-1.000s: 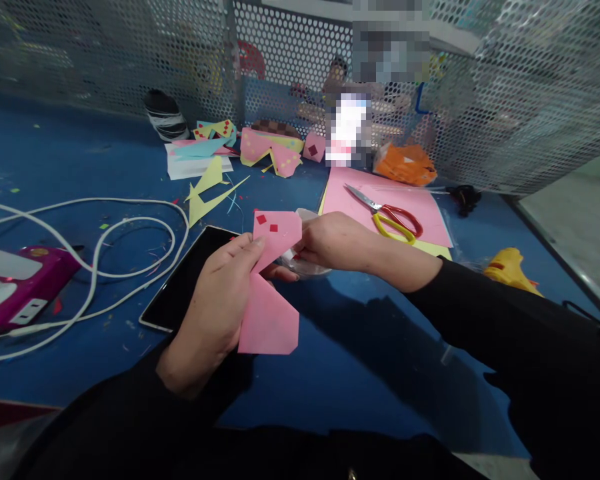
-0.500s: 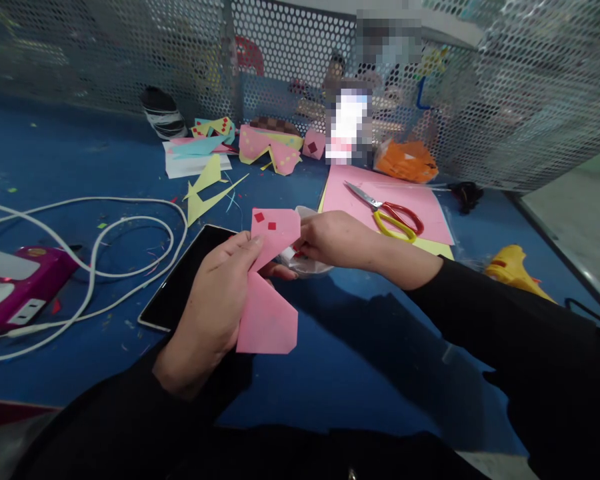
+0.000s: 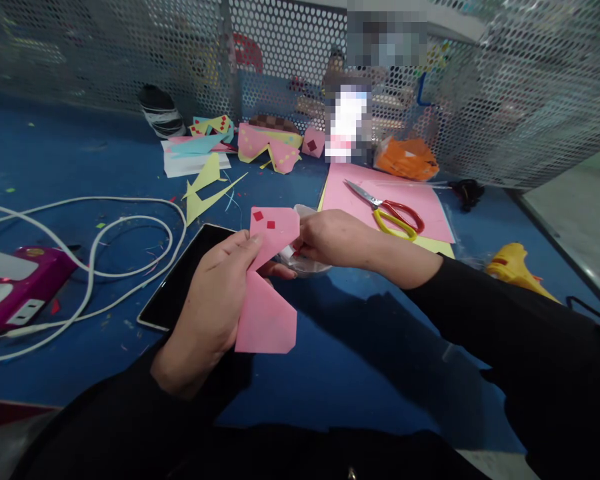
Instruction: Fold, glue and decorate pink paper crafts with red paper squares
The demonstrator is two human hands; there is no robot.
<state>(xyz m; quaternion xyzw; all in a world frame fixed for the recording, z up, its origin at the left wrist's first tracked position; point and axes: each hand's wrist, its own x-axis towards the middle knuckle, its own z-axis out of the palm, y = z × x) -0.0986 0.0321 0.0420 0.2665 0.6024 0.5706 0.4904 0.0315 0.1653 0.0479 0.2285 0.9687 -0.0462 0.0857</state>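
My left hand point(image 3: 215, 287) is closed on a pink paper mask cutout point(image 3: 267, 327), thumb on top, fingers behind. The cutout is held upright on end, notched in its middle. Two small red paper squares point(image 3: 271, 225) show on its upper part. Just behind it, my right hand point(image 3: 333, 237) reaches into a pale, clear bowl point(image 3: 314, 268), its fingers bent and pressed together. Something white and red shows under those fingertips, but what they pinch is hidden. The bowl is partly covered by the cutout and both hands.
Scissors point(image 3: 387, 213) lie on pink paper sheets point(image 3: 340, 183). A black tablet point(image 3: 180, 280) is beneath my left hand. White cable point(image 3: 95, 267) loops near a purple power strip point(image 3: 30, 287). A yellow glue gun point(image 3: 515, 267) is at right. Decorated paper masks point(image 3: 273, 150) stand behind, before a perforated metal screen point(image 3: 280, 40).
Almost nothing differs. Both hands and the pink cutout keep their places, with only a very slight shift of the whole view.
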